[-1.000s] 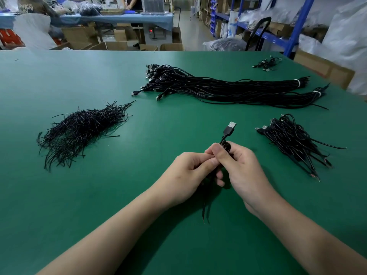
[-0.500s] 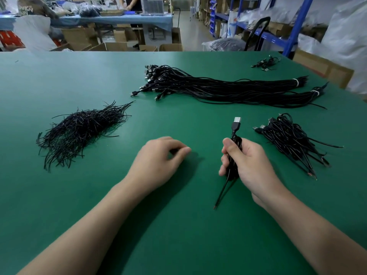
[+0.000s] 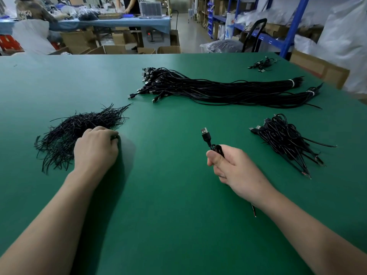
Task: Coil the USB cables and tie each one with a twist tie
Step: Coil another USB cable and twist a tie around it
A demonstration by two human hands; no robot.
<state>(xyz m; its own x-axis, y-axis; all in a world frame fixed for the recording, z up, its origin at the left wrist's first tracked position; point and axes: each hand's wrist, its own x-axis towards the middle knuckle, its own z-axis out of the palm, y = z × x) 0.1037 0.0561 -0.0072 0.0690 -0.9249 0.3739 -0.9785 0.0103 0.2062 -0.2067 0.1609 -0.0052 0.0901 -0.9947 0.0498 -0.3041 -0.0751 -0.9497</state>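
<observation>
Coiled USB cable (image 3: pixel 207 138) in right hand (image 3: pixel 232 168)

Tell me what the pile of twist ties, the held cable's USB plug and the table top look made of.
Twist ties: thin black strips, likely plastic-coated wire; they stay kinked.
USB plug on the coiled cable: silvery metal shell on a matte black body, probably moulded plastic.
Table top: green matte mat, perhaps rubber or vinyl; dull even sheen.

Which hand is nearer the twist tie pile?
Left. The left hand touches the twist tie pile; the right hand is far to its right, gripping the coiled cable.
</observation>
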